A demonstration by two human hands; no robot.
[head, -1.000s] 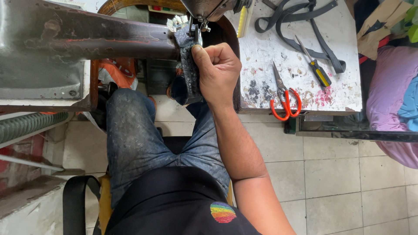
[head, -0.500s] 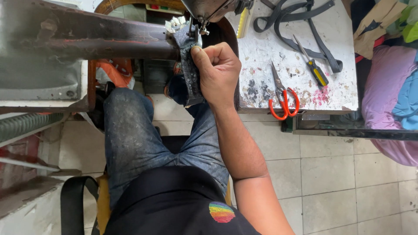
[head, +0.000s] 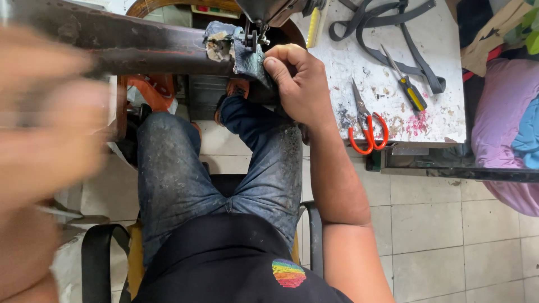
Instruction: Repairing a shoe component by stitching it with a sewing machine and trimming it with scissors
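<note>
In the head view, the person is sitting on a chair and looking down at the knees in worn blue jeans. The right hand is reaching forward to the long arm of a dark metal sewing machine. Its fingers are closing together on a dark piece of material, pinching it between thumb and fingers. The piece is lying on the end of the machine arm, directly under the needle part, and it is touching the hand.

The left hand is showing very near to the camera at the left edge, only as a big blur. I cannot tell if its fingers are apart or together, or if it is holding something.

To the right of the right hand, a white stained table is standing. On it, red-handled scissors are lying near the front edge, a screwdriver with a yellow and black handle is lying just beside them, and dark straps are lying further back. A pink cloth bundle is resting at the far right.
</note>
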